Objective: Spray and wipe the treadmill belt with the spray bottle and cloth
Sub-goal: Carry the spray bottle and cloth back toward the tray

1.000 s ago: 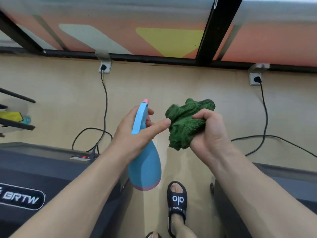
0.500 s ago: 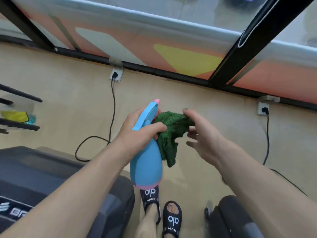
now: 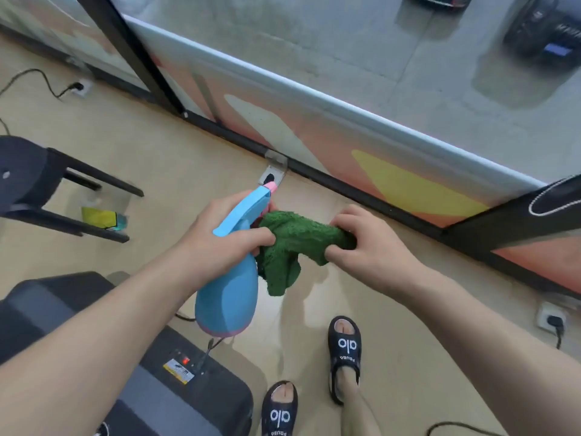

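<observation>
Beige floor (image 3: 163, 158) stretches to a far glass wall (image 3: 377, 67) with orange and yellow panels along its base. At near left sits the dark front end of a treadmill (image 3: 176, 394), bearing a small label and a red switch. Two feet in black sandals (image 3: 344, 350) stand to its right. Above the treadmill's corner, the left hand (image 3: 220, 243) grips the neck of a blue spray bottle (image 3: 226, 297), nozzle pointing far. Just right of it, the right hand (image 3: 374, 250) pinches a green cloth (image 3: 292, 247), which touches the left fingers and hangs down between both hands. A wall socket (image 3: 551, 319) sits at right.
</observation>
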`<state>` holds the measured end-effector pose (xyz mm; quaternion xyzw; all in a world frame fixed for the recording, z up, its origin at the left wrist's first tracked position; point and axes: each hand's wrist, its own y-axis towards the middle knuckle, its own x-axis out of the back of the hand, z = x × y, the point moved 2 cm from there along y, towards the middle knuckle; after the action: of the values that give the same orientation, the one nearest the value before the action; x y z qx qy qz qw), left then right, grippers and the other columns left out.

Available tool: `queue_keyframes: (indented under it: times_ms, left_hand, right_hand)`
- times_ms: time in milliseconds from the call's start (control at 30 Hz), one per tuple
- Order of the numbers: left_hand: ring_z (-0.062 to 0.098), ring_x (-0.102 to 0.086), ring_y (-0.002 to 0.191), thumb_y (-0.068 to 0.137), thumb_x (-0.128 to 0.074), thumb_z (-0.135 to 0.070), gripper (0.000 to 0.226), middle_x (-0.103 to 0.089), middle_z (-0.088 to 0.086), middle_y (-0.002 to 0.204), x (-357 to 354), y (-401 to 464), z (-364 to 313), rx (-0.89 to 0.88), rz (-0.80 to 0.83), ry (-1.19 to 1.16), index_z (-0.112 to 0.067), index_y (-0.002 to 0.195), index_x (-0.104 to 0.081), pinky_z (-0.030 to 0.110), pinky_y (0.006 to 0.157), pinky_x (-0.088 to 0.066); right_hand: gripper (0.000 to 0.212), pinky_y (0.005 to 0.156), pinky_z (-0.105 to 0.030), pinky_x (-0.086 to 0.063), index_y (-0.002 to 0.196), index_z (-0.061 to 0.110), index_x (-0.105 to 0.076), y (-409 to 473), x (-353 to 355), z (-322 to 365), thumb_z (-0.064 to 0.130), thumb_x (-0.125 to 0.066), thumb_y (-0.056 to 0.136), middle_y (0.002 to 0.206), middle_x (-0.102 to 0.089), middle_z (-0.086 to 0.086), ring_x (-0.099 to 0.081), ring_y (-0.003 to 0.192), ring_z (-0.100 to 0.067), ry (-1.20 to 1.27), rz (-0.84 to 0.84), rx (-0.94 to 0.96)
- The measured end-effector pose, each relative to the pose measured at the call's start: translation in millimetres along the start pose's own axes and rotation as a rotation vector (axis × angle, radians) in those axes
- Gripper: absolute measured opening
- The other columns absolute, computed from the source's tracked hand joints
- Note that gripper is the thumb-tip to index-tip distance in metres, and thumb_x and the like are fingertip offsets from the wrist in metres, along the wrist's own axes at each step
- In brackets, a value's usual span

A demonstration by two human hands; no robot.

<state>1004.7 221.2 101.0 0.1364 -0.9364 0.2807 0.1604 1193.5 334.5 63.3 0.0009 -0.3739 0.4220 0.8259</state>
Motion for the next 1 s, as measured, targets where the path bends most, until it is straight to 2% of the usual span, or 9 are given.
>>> queue_keyframes:
  times_ms: [133,267,333,433,533,700,800,900,1000]
  left_hand:
    - [0.024,-0.062,0.067,0.085,-0.070,-0.006,0.020,-0.062,0.003,0.070,29.1,28.4,3.0,0.072,-0.194,0.019,-0.020,0.098,-0.066,0.034,0.071,-0.046]
    - [0.020,-0.062,0.065,0.084,-0.070,-0.004,0.021,-0.060,-0.003,0.068,61.9,46.6,6.8,0.140,-0.385,-0.105,-0.023,0.090,-0.065,0.029,0.068,-0.048]
    - [0.013,-0.058,0.059,0.086,-0.071,-0.002,0.018,-0.058,-0.002,0.070,84.1,54.5,13.4,0.188,-0.468,-0.229,-0.017,0.094,-0.065,0.020,0.061,-0.047]
    - [0.008,-0.055,0.051,0.090,-0.073,-0.006,0.018,-0.058,-0.001,0.066,120.1,65.5,30.1,0.284,-0.588,-0.436,-0.022,0.099,-0.069,0.017,0.057,-0.047]
    - [0.006,-0.053,0.047,0.093,-0.072,-0.011,0.021,-0.058,-0.001,0.061,165.9,80.5,51.7,0.376,-0.688,-0.569,-0.031,0.097,-0.071,0.023,0.062,-0.047]
    - [0.014,-0.057,0.061,0.092,-0.073,-0.023,0.017,-0.060,-0.003,0.059,247.1,90.1,93.1,0.436,-0.751,-0.582,-0.018,0.108,-0.070,0.029,0.073,-0.047]
    - [0.011,-0.059,0.061,0.090,-0.078,-0.036,0.020,-0.065,-0.007,0.074,290.2,92.6,109.0,0.447,-0.814,-0.617,-0.028,0.107,-0.072,0.032,0.078,-0.050]
    - [0.010,-0.064,0.063,0.074,-0.082,-0.049,0.045,-0.070,-0.013,0.093,325.5,96.9,123.4,0.499,-0.806,-0.728,-0.039,0.116,-0.072,0.033,0.081,-0.053]
    - [0.014,-0.060,0.063,0.066,-0.085,-0.037,0.054,-0.066,-0.013,0.107,356.6,103.6,134.3,0.480,-0.806,-0.947,-0.044,0.117,-0.068,0.030,0.078,-0.052]
  right_hand:
    - [0.007,0.062,-0.035,-0.048,0.079,0.012,-0.059,49.4,24.5,17.4,0.016,-0.064,0.079,0.074,-0.064,-0.010,-0.061,0.066,-0.019,0.246,0.068,-0.087]
    - [0.012,0.052,-0.022,-0.046,0.084,0.007,-0.056,107.0,27.6,48.4,0.012,-0.067,0.083,0.063,-0.059,0.001,-0.059,0.056,-0.011,0.376,0.163,-0.116]
    - [0.012,0.059,-0.026,-0.052,0.088,0.011,-0.060,137.9,16.7,69.5,0.018,-0.067,0.082,0.073,-0.066,0.000,-0.066,0.068,-0.014,0.479,0.195,-0.190]
    - [0.034,0.079,-0.050,-0.060,0.107,0.013,-0.064,184.2,-9.8,107.2,0.028,-0.070,0.077,0.101,-0.074,-0.014,-0.072,0.091,-0.037,0.669,0.287,-0.388]
    - [0.042,0.083,-0.056,-0.059,0.120,0.007,-0.058,227.7,-35.6,149.1,0.014,-0.074,0.081,0.112,-0.071,-0.022,-0.072,0.096,-0.040,0.743,0.431,-0.486]
    - [0.073,0.081,-0.052,-0.060,0.137,0.019,-0.045,295.2,-79.1,216.8,-0.017,-0.067,0.077,0.124,-0.060,-0.014,-0.067,0.104,-0.038,0.765,0.558,-0.441]
    - [0.077,0.081,-0.052,-0.060,0.139,0.020,-0.045,327.5,-104.4,260.8,-0.020,-0.064,0.076,0.122,-0.064,-0.010,-0.068,0.105,-0.035,0.805,0.569,-0.393]
    - [0.074,0.081,-0.052,-0.060,0.137,0.023,-0.048,358.1,-128.6,300.5,-0.021,-0.060,0.078,0.122,-0.067,-0.012,-0.068,0.105,-0.036,0.808,0.598,-0.361]
    - [0.080,0.087,-0.052,-0.058,0.141,0.029,-0.043,391.9,-151.6,333.9,-0.020,-0.058,0.079,0.121,-0.069,-0.010,-0.069,0.107,-0.035,0.820,0.655,-0.371]
